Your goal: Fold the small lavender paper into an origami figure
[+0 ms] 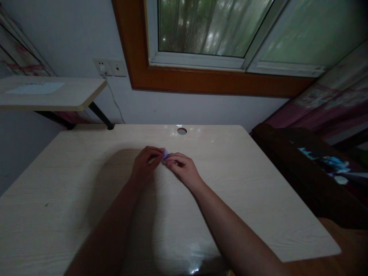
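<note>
Between my two hands is a small purple piece [165, 154], thin and folded-looking, perhaps paper; most of it is hidden by the fingers, so its exact kind does not show. My left hand [146, 161] pinches it from the left between thumb and fingers. From the right, my right hand [184, 165] grips its lower right side with thumb and fingertips. Both hands are close together, just above or resting on the pale wood-grain table [230, 199]; contact with the tabletop cannot be made out.
A round cable hole [181, 131] lies near the table's back edge. At the back left stands a raised shelf [51, 100] on black legs, with a paper sheet [36, 88] on it. A white cable [114, 100] hangs from the wall socket. Dark furniture [304, 172] stands to the right.
</note>
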Demonstrator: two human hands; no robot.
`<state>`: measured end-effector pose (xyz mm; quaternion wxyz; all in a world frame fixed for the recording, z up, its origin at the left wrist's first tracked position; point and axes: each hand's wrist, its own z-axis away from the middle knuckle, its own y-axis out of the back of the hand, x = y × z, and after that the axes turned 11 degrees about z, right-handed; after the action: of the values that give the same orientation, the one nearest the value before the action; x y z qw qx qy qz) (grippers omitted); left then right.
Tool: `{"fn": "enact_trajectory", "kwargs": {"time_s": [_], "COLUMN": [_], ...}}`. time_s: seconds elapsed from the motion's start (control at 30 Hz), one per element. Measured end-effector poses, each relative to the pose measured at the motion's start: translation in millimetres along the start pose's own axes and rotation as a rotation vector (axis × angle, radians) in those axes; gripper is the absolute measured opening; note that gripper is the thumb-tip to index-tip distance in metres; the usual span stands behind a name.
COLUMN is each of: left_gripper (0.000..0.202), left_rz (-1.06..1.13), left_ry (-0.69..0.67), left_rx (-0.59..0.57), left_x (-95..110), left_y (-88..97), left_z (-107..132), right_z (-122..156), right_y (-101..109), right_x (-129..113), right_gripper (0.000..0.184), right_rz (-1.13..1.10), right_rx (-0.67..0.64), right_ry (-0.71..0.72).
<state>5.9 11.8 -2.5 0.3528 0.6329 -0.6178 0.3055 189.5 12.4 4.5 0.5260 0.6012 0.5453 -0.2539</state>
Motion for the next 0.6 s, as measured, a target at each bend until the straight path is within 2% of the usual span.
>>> {"fn": "enact_trajectory", "kwargs": {"time_s": [0.17, 0.37, 0.6], "left_gripper": [0.006, 0.016, 0.019], "left_rz": [-0.054, -0.254, -0.260], "left_ry": [-0.009, -0.149, -0.157], "left_rx": [-0.022, -0.060, -0.089], "left_x": [1.7, 4.4, 5.4], "left_y": [-0.1, 0.0, -0.1], "left_z": [-0.2, -3.0, -1.9], "right_z": [-0.1, 0.5, 2.8], "right_y": [0.8, -0.2, -2.5], "right_x": [0.9, 2.6, 5.6], "right_gripper": [0.009, 0.009, 0.009], "right_rz": [0.000, 0.014, 0.048], "right_rx": [0.006, -0.005, -0.049], "right_ry": [-0.008, 0.012, 0.046]}}
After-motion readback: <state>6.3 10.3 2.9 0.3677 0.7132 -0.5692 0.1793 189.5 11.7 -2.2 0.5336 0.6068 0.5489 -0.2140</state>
